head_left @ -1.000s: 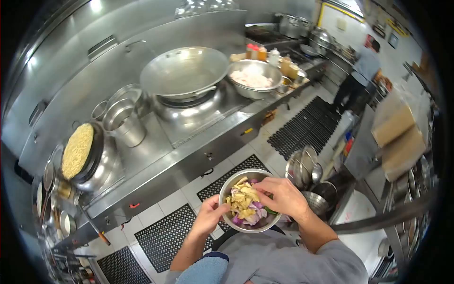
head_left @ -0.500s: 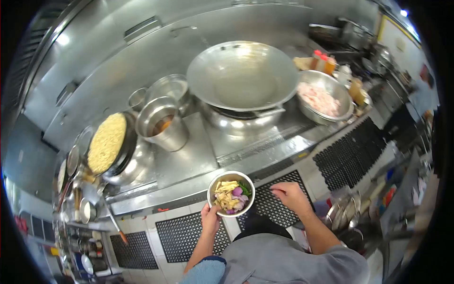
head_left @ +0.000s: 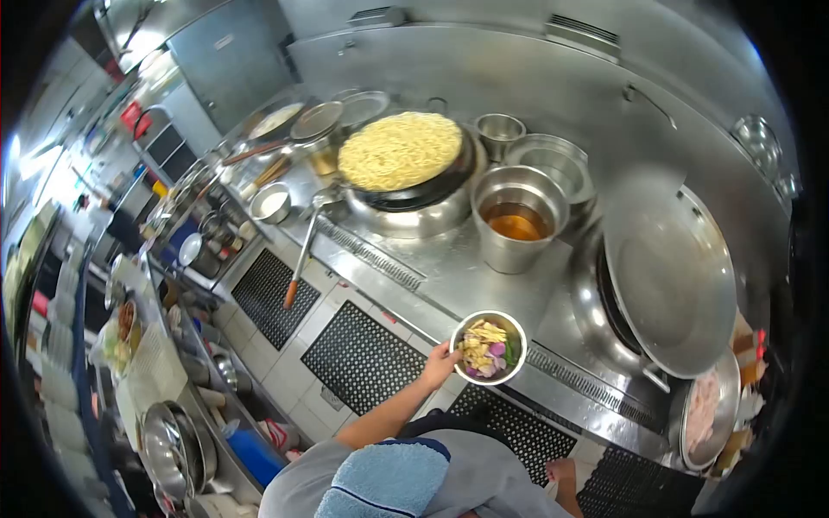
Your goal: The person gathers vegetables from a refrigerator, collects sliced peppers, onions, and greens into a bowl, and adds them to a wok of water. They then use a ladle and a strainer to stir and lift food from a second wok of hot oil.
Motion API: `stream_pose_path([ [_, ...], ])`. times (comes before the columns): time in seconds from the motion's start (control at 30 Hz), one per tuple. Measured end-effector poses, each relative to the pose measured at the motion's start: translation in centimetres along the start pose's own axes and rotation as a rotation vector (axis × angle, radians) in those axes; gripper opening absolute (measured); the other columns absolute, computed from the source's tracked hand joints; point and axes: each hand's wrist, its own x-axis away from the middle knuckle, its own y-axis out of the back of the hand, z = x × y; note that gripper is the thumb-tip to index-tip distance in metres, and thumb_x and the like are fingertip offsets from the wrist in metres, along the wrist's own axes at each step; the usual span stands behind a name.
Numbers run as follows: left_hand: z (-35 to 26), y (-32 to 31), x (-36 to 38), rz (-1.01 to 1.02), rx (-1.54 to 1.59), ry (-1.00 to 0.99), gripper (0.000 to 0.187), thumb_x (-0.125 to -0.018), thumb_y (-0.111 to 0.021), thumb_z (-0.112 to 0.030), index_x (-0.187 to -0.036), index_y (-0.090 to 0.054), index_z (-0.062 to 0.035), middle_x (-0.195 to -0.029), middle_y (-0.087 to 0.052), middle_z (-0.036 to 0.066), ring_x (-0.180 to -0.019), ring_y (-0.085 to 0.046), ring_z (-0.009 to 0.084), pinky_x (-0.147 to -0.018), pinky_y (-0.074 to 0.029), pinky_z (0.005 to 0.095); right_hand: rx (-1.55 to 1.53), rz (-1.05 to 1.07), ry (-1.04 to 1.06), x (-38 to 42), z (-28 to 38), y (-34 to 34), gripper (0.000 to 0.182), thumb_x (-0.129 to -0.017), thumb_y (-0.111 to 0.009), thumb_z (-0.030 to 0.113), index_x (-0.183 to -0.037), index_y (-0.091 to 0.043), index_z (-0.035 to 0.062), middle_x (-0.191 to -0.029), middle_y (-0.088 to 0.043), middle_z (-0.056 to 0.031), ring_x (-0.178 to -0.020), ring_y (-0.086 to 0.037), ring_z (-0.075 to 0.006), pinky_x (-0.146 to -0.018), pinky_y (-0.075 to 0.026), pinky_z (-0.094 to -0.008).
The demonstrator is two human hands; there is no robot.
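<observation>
My left hand (head_left: 442, 364) is closed on the rim of a small metal bowl (head_left: 523, 347), thumb over the edge. In the bowl lie yellowish sliced pieces (head_left: 484, 344), purple onion pieces (head_left: 486, 369) and some green leaves. I hold it over the front edge of the steel counter (head_left: 440, 298). Low at my right side hangs my right hand (head_left: 561, 471), partly hidden and small in view; its fingers are not clear. Nearest the bowl stands a tall metal pot (head_left: 499, 252) with amber liquid.
Yellow noodles (head_left: 401, 151) heap in a black wok at the back. A ladle (head_left: 304, 250) with a wooden handle juts over the counter edge. To the right are a large wok (head_left: 669, 276) and a basin of pale raw meat (head_left: 734, 388). Black rubber mats (head_left: 363, 358) cover the floor.
My view has turned left, bringing the noodles and left-hand shelves nearer the middle. The bowl stays in my left hand. My right hand has dropped from the front to my side.
</observation>
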Motion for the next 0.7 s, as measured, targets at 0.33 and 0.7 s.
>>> stream_pose_path([
  [0.33,-1.3,1.7,-0.7,0.020,-0.108,0.258,0.048,-0.086,-0.062,-0.034,-0.112,-0.048,0.0031,-0.098,-0.058,0.016,-0.075,-0.064,0.0222,-0.066,-0.056,0.0357,-0.281,-0.184,0.083,-1.2,-1.2,-0.7,0.042,-0.083,-0.050,-0.008,-0.123,-0.046,0.0072,-0.064,-0.056,-0.0135,-0.043,-0.053,-0.0215,-0.035,-0.043,-0.0354],
  [0.7,-12.7,-8.3,0.6,0.081,-0.865,-0.896,0.044,-0.078,-0.066,-0.017,-0.115,-0.051,0.0021,-0.124,-0.049,0.024,-0.113,-0.048,0.0401,-0.096,-0.041,0.0461,-0.342,-0.251,-0.116,3.2,-10.2,-3.2,0.023,-0.085,-0.055,0.005,-0.107,-0.060,0.0035,-0.073,-0.063,-0.0157,-0.051,-0.061,-0.0244,-0.040,-0.048,-0.0381],
])
